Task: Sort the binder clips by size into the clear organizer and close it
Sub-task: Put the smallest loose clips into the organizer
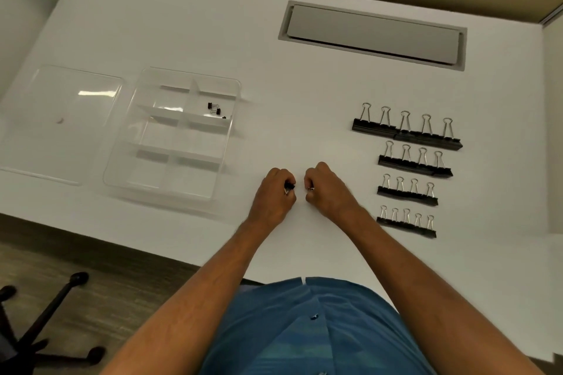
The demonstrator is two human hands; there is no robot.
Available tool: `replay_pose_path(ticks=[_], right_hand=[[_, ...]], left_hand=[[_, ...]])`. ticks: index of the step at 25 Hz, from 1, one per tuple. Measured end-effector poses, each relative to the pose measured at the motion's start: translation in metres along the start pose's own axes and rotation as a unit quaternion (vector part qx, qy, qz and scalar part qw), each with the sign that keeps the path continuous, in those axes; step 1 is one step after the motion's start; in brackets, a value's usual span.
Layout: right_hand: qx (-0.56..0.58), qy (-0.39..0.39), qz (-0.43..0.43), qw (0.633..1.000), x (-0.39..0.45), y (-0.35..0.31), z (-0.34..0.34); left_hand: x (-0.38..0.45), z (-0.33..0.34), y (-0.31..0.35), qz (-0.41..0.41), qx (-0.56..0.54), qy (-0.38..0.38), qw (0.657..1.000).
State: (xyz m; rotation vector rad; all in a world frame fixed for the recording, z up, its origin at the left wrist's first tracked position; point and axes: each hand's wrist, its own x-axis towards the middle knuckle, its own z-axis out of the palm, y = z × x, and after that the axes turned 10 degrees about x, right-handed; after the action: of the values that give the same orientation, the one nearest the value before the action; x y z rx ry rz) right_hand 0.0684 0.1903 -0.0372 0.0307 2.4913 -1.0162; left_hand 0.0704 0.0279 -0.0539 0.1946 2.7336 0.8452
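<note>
The person stands at the white worktop [304, 106] with both hands close together near its front edge. The left hand [275, 192] is curled around some very small black binder clips [289, 186]; a little of their black body and wire shows between the fingers. The right hand [326, 189] is also curled, and it pinches one more tiny clip [310, 189], of which only a bit of metal can be seen.

To the left of the hands lies the clear organizer [122, 161], open, with its inside divided into compartments. In the far right compartment there are a few small black clips [214, 108]. The lid [45, 119] lies flat on the worktop, just beside the organizer on its left side.

To the right of the hands, four rows of bigger binder clips [408, 161] lie on the worktop, the largest row farthest from the person and the smallest row nearest.
</note>
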Motion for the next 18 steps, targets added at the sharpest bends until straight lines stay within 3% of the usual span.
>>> replay_pose_path(ticks=[10, 13, 18], right_hand=[[0.147, 0.065, 0.116, 0.980, 0.002, -0.016, -0.016], [0.204, 0.096, 0.157, 0.961, 0.010, -0.029, -0.020], [0.258, 0.145, 0.129, 0.946, 0.041, -0.077, -0.032]], left_hand=[[0.020, -0.029, 0.001, -0.050, -0.060, -0.101, 0.992], [0.027, -0.053, -0.001, -0.041, -0.091, -0.067, 0.993], [0.057, -0.127, -0.024, -0.034, -0.140, 0.014, 0.989]])
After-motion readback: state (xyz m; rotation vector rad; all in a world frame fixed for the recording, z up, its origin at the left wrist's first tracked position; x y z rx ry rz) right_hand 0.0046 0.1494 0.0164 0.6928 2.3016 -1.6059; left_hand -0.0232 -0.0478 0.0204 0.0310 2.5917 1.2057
